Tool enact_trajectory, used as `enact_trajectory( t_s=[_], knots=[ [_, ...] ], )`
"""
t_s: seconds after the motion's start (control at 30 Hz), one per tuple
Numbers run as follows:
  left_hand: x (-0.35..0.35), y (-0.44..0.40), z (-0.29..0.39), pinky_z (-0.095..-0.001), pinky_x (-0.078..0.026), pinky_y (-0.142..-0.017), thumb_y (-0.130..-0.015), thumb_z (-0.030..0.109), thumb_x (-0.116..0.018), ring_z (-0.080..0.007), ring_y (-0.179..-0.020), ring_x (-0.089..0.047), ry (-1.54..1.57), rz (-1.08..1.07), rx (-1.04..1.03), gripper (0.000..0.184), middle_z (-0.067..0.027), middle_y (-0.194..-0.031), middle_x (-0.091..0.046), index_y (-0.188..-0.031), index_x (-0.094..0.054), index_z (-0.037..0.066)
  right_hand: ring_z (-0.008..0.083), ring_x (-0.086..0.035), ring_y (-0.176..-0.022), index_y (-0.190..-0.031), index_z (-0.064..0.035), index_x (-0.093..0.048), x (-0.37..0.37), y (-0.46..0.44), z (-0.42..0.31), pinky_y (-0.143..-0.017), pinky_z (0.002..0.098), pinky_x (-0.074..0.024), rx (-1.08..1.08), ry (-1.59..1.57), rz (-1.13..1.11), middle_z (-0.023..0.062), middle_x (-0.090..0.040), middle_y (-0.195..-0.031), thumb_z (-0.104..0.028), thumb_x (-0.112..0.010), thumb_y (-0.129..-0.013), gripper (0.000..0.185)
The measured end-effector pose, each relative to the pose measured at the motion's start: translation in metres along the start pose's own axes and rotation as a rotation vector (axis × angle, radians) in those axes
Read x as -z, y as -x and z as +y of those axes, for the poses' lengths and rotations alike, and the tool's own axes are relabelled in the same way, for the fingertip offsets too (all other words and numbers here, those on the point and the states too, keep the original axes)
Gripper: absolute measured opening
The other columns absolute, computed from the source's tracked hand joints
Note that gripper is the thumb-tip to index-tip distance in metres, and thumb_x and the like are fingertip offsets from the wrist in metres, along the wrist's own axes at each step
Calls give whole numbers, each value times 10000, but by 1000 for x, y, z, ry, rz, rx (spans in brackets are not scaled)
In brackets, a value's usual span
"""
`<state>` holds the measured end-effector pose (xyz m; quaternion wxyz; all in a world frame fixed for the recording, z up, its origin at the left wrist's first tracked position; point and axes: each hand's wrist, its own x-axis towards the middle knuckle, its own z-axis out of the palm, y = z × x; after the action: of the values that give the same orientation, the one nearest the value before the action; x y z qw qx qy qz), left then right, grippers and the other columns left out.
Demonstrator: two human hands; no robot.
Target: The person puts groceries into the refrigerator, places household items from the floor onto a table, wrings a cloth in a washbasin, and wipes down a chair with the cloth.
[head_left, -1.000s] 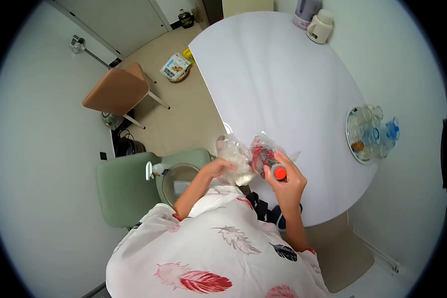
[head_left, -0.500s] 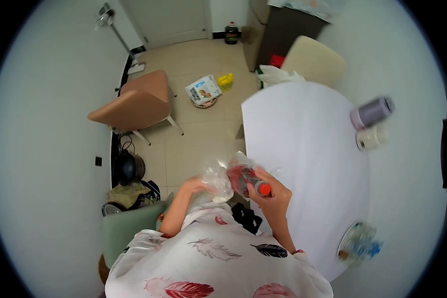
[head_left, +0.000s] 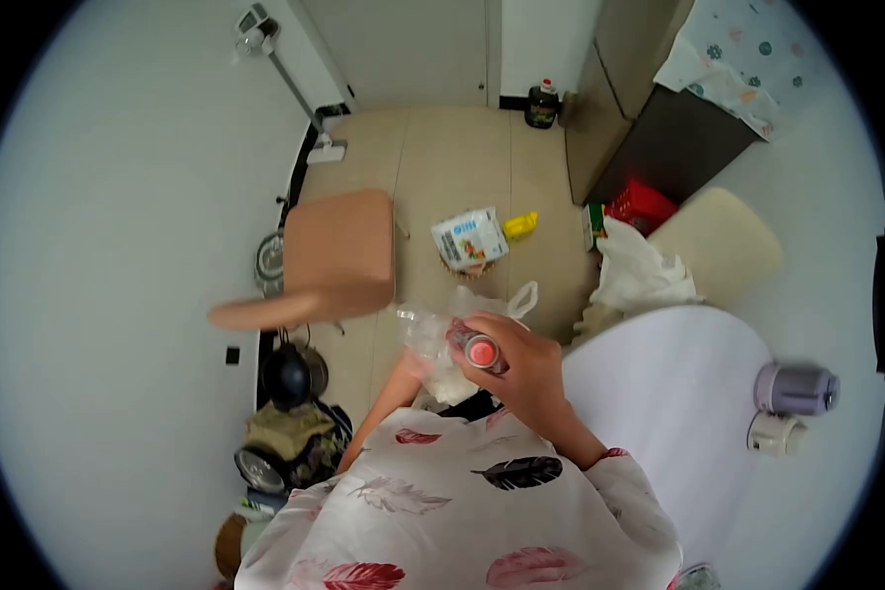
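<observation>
My right hand [head_left: 523,369] is wrapped round a small bottle with a red cap [head_left: 482,352], its cap end facing up at me. Clear plastic bag [head_left: 426,332] material hangs just left of and behind the bottle, with a white handle loop standing out beyond my right hand. My left hand [head_left: 416,367] holds the bag from the left side, its fingers partly covered by the crinkled plastic. Something whitish shows low in the bag, but I cannot make out what it is. The bottle's lower end is hidden by my right hand and the bag.
To my right stands a white table [head_left: 659,393] with a purple-grey canister [head_left: 796,389] and a white cup [head_left: 775,434]. A pink-brown chair [head_left: 339,246] is ahead on the left. A printed bag [head_left: 470,239] and a yellow bottle [head_left: 520,225] lie on the floor.
My view has turned right-to-left across the room, so the table now sits lower right. My right hand has brought the bottle left, over the bag, and tipped its cap more upright.
</observation>
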<state>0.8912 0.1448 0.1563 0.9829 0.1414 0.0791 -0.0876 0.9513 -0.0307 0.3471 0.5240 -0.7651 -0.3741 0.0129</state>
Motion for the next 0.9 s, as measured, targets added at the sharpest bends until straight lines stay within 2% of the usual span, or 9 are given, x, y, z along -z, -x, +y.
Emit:
enact_trajectory(
  t_s=[0.17,0.3,0.4,0.53,0.6,0.63,0.7,0.83,0.9],
  knots=[
    [-49,-96,82,-352,-466,-754,-766,185,-547,-215,-905,-534,-17,17,-125,333,-97,-988,-549,-1053,-501,22,246,-600,-745,-932,-34,-557,15,-122,41,-626,285,-487,5,25,-42,110,-597,-937,-155,-696,-664,326],
    [-97,-167,127,-353,-466,-762,-756,165,-554,-215,-932,-528,15,36,-238,339,-93,-993,-548,-1061,-496,27,261,-577,-828,-1042,-72,-499,26,-194,60,-660,300,-486,88,63,-137,99,-545,-1061,-207,-694,-673,439],
    [-126,-217,153,-354,-465,-768,-749,151,-559,-215,-952,-523,13,22,-264,346,-91,-997,-547,-1066,-492,30,253,-547,-915,-1122,-92,-460,41,-248,77,-674,310,-482,108,92,-154,87,-452,-1188,-241,-685,-675,522],
    [-151,-290,185,-355,-465,-777,-740,131,-566,-216,-979,-517,3,16,-245,356,-87,-1002,-546,-1074,-486,35,239,-545,-908,-1157,-94,-441,59,-313,102,-660,304,-480,89,124,-74,72,-442,-1201,-248,-692,-667,571],
    [-160,-327,201,-355,-465,-781,-735,121,-570,-216,-993,-514,-11,10,-224,363,-85,-1004,-545,-1078,-483,38,207,-553,-776,-1168,-95,-439,62,-346,127,-586,277,-467,212,211,76,64,-470,-1172,-247,-701,-656,594],
    [-160,-352,212,-352,-464,-776,-733,118,-570,-212,-981,-516,-38,-13,-197,355,-84,-994,-548,-1069,-490,37,207,-553,-776,-1168,-95,-439,66,-362,136,-586,277,-467,205,229,92,64,-470,-1172,-247,-701,-656,594],
    [-157,-391,231,-344,-461,-765,-730,111,-572,-205,-959,-520,-117,-44,-121,338,-82,-974,-555,-1051,-502,35,155,-503,-613,-1170,-99,-443,75,-395,155,-513,235,-426,83,107,74,63,-501,-1133,-230,-709,-648,600],
    [-144,-481,285,-330,-456,-743,-722,98,-576,-190,-913,-527,-424,-124,60,306,-77,-935,-568,-1016,-526,31,97,-440,-526,-1177,-98,-444,98,-478,193,-479,206,-387,-51,30,98,51,-526,-1098,-168,-715,-637,608],
    [-139,-521,320,-322,-454,-732,-719,92,-577,-183,-890,-531,-646,-147,161,290,-75,-915,-574,-999,-539,29,58,-424,-513,-1190,-82,-433,114,-527,216,-490,197,-380,-219,-136,-50,46,-538,-1095,-108,-722,-615,644]
  ],
)
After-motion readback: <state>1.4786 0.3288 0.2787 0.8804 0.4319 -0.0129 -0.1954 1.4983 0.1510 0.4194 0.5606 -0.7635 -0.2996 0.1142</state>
